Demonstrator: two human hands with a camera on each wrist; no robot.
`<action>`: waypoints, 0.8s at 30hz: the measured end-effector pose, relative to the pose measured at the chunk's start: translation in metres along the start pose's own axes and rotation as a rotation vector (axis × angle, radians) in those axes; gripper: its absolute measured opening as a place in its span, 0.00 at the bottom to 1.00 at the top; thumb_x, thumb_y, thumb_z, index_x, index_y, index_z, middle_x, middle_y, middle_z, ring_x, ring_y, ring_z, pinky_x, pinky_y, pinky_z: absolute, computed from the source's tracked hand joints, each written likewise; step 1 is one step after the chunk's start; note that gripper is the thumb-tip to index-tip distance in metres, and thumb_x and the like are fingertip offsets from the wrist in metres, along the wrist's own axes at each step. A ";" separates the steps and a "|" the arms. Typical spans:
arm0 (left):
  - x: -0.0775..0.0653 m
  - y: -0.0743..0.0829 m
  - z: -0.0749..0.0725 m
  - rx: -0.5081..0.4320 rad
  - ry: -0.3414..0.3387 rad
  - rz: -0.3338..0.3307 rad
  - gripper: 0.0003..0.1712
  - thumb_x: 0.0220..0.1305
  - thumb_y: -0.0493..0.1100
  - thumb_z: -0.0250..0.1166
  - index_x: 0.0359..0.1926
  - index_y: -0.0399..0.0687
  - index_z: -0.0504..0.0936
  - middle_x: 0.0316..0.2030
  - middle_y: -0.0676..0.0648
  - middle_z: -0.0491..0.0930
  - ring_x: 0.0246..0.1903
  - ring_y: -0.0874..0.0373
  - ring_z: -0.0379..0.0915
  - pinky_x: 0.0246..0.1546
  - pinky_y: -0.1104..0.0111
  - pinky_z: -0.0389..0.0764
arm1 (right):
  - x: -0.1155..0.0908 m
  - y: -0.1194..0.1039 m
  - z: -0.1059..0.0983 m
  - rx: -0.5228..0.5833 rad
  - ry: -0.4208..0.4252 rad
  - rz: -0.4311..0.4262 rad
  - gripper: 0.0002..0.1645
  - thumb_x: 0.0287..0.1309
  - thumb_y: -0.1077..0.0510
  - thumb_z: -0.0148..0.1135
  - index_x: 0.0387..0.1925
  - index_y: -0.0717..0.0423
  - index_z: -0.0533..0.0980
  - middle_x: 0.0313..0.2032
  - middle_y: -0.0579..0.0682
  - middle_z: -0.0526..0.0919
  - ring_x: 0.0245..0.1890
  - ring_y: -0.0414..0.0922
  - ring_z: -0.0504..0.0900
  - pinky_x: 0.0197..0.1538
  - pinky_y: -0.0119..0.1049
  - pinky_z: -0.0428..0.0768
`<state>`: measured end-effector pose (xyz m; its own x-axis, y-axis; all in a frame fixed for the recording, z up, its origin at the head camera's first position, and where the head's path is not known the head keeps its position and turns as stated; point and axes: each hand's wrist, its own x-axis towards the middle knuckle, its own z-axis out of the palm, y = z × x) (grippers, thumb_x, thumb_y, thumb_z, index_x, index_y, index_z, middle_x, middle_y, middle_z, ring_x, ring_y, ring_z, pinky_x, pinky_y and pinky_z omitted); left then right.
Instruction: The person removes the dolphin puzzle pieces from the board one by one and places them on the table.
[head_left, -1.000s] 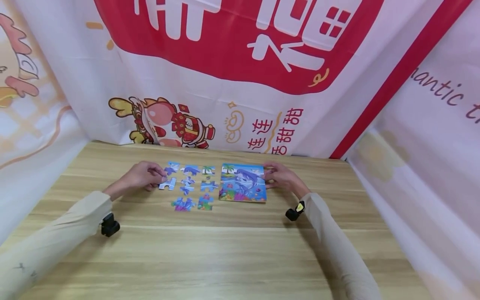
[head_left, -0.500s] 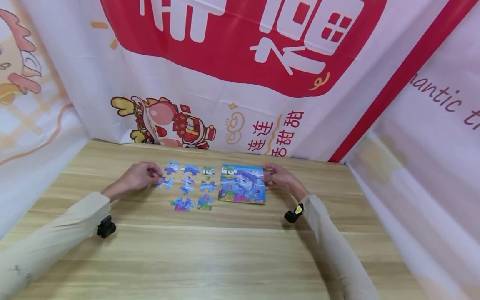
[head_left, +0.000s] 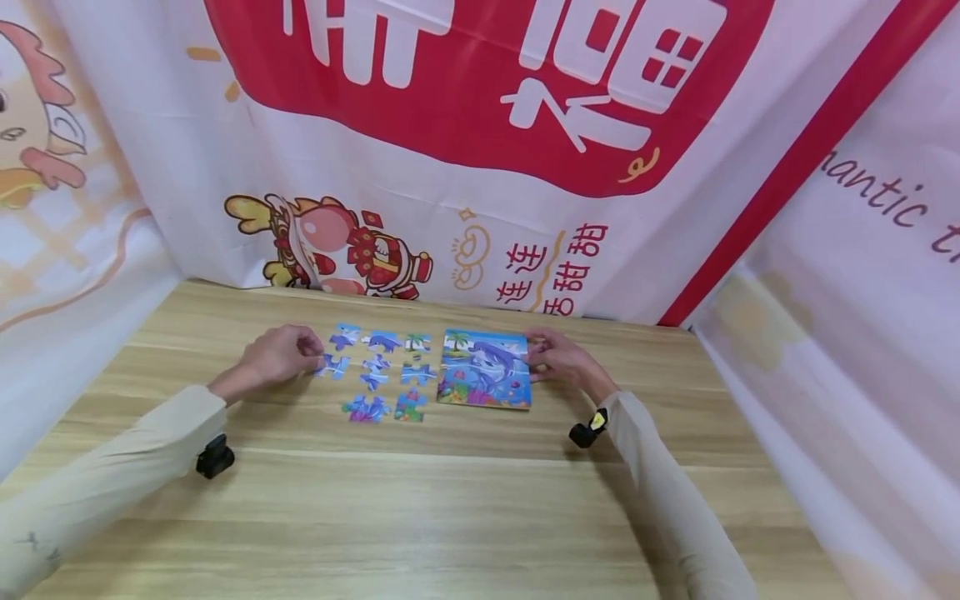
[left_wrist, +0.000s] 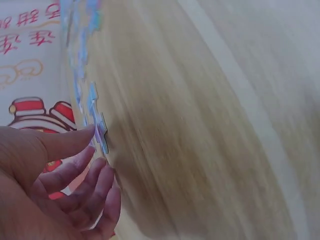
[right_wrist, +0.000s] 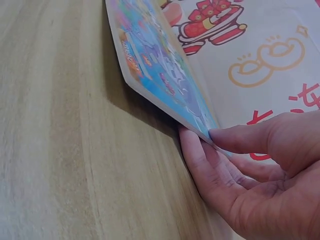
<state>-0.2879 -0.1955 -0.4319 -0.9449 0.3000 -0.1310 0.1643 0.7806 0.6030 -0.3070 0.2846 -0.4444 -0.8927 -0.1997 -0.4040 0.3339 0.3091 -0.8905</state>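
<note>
My left hand (head_left: 281,354) is at the left edge of a blue jigsaw piece (head_left: 334,367), its thumb and forefinger tips on that edge. In the left wrist view the fingertips partly cover the piece (left_wrist: 103,134), seen nearly edge-on. Several more jigsaw pieces (head_left: 375,372) lie apart in loose rows to its right, with dolphin, palm and coral prints. A thin square dolphin picture board (head_left: 483,371) is beside them. My right hand (head_left: 562,357) grips its right edge, thumb on top and fingers beneath; the right wrist view shows that edge raised a little above the table.
The wood-grain table (head_left: 450,517) reaches toward me in front of the pieces. Behind it hangs a printed cloth (head_left: 465,167) in red and white, with more cloth on both sides. A small black camera (head_left: 215,456) sits on the left wrist, another (head_left: 588,429) on the right.
The jigsaw piece at my left hand has shifted slightly left and looks flatter, with less glare. The left fingers have moved a little left with it. My right hand keeps its hold on the board.
</note>
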 end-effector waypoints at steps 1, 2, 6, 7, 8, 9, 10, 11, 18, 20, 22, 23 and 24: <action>0.000 0.002 0.001 0.018 0.013 -0.006 0.15 0.68 0.40 0.69 0.50 0.34 0.82 0.43 0.37 0.85 0.40 0.48 0.78 0.43 0.54 0.77 | 0.000 0.000 0.000 -0.002 0.001 -0.002 0.39 0.69 0.75 0.55 0.78 0.62 0.57 0.51 0.59 0.73 0.42 0.48 0.82 0.51 0.44 0.88; 0.000 0.004 0.002 0.037 0.029 -0.008 0.14 0.68 0.40 0.69 0.49 0.34 0.83 0.43 0.38 0.85 0.40 0.47 0.78 0.42 0.54 0.76 | 0.000 0.001 -0.001 -0.006 -0.001 -0.006 0.40 0.69 0.75 0.55 0.78 0.61 0.57 0.51 0.59 0.73 0.42 0.48 0.82 0.51 0.44 0.88; 0.004 0.016 0.004 0.057 0.068 0.008 0.12 0.69 0.40 0.68 0.48 0.36 0.83 0.42 0.38 0.84 0.39 0.48 0.77 0.40 0.55 0.76 | 0.000 0.001 0.000 -0.014 0.002 -0.005 0.39 0.70 0.74 0.55 0.78 0.59 0.59 0.52 0.60 0.73 0.43 0.49 0.82 0.51 0.44 0.88; 0.005 0.021 0.006 0.053 0.078 0.017 0.12 0.69 0.40 0.67 0.48 0.36 0.83 0.43 0.38 0.84 0.39 0.47 0.77 0.40 0.56 0.76 | 0.000 0.000 0.000 -0.013 0.003 -0.002 0.39 0.70 0.74 0.55 0.78 0.59 0.59 0.52 0.60 0.73 0.43 0.49 0.82 0.51 0.44 0.88; 0.007 0.026 0.007 0.051 0.088 0.029 0.12 0.70 0.40 0.67 0.48 0.37 0.83 0.43 0.38 0.84 0.40 0.47 0.77 0.40 0.56 0.76 | 0.000 0.000 0.000 -0.010 0.004 0.003 0.39 0.70 0.74 0.55 0.78 0.59 0.58 0.52 0.60 0.73 0.44 0.49 0.82 0.51 0.45 0.88; 0.009 0.031 0.008 0.049 0.099 0.043 0.11 0.70 0.40 0.67 0.48 0.37 0.84 0.44 0.38 0.84 0.41 0.46 0.77 0.42 0.55 0.77 | 0.000 -0.001 0.000 -0.007 0.004 0.008 0.39 0.70 0.74 0.55 0.78 0.59 0.58 0.52 0.61 0.73 0.44 0.49 0.82 0.51 0.45 0.88; 0.011 0.037 0.010 0.048 0.111 0.061 0.11 0.70 0.40 0.67 0.48 0.37 0.84 0.45 0.37 0.84 0.42 0.45 0.78 0.43 0.53 0.78 | 0.000 -0.001 0.000 0.000 0.001 0.012 0.39 0.70 0.74 0.55 0.78 0.59 0.58 0.52 0.61 0.73 0.44 0.50 0.82 0.52 0.45 0.88; 0.013 0.043 0.011 0.046 0.122 0.079 0.11 0.70 0.39 0.67 0.49 0.37 0.84 0.45 0.37 0.84 0.43 0.44 0.79 0.45 0.52 0.79 | 0.001 -0.002 0.000 0.007 -0.003 0.016 0.39 0.70 0.75 0.55 0.78 0.60 0.58 0.52 0.61 0.72 0.44 0.49 0.81 0.52 0.45 0.88; 0.035 0.092 0.033 0.010 0.123 0.211 0.12 0.68 0.38 0.69 0.50 0.38 0.84 0.48 0.37 0.84 0.47 0.44 0.80 0.48 0.52 0.82 | 0.004 -0.006 -0.002 0.030 -0.033 0.045 0.38 0.68 0.76 0.54 0.77 0.60 0.58 0.50 0.60 0.71 0.41 0.50 0.81 0.49 0.43 0.88; 0.042 0.108 0.043 -0.008 0.096 0.236 0.13 0.69 0.39 0.69 0.51 0.38 0.84 0.49 0.38 0.84 0.49 0.44 0.80 0.51 0.51 0.82 | 0.003 -0.007 -0.004 0.035 -0.037 0.046 0.39 0.67 0.77 0.53 0.76 0.61 0.57 0.49 0.60 0.72 0.40 0.49 0.82 0.47 0.42 0.88; 0.049 0.123 0.055 -0.023 0.054 0.245 0.13 0.69 0.39 0.69 0.52 0.39 0.84 0.52 0.39 0.83 0.53 0.43 0.79 0.55 0.50 0.80 | 0.001 -0.007 -0.004 0.039 -0.037 0.050 0.39 0.67 0.78 0.52 0.76 0.61 0.57 0.48 0.60 0.73 0.39 0.49 0.82 0.46 0.42 0.89; 0.053 0.129 0.061 -0.027 0.032 0.254 0.14 0.69 0.38 0.69 0.52 0.39 0.84 0.53 0.38 0.83 0.55 0.42 0.78 0.57 0.49 0.80 | 0.000 -0.006 -0.004 0.045 -0.039 0.051 0.39 0.66 0.78 0.52 0.76 0.61 0.57 0.48 0.60 0.74 0.39 0.49 0.82 0.46 0.42 0.89; 0.056 0.134 0.067 -0.029 0.012 0.263 0.14 0.68 0.38 0.69 0.53 0.38 0.83 0.54 0.37 0.82 0.56 0.42 0.77 0.58 0.48 0.79 | 0.000 -0.006 -0.004 0.055 -0.042 0.050 0.39 0.66 0.78 0.52 0.76 0.62 0.57 0.48 0.60 0.74 0.39 0.49 0.82 0.46 0.43 0.89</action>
<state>-0.2997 -0.0375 -0.4112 -0.8743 0.4836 0.0421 0.3962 0.6606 0.6376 -0.3100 0.2867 -0.4382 -0.8615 -0.2242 -0.4555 0.3947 0.2684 -0.8787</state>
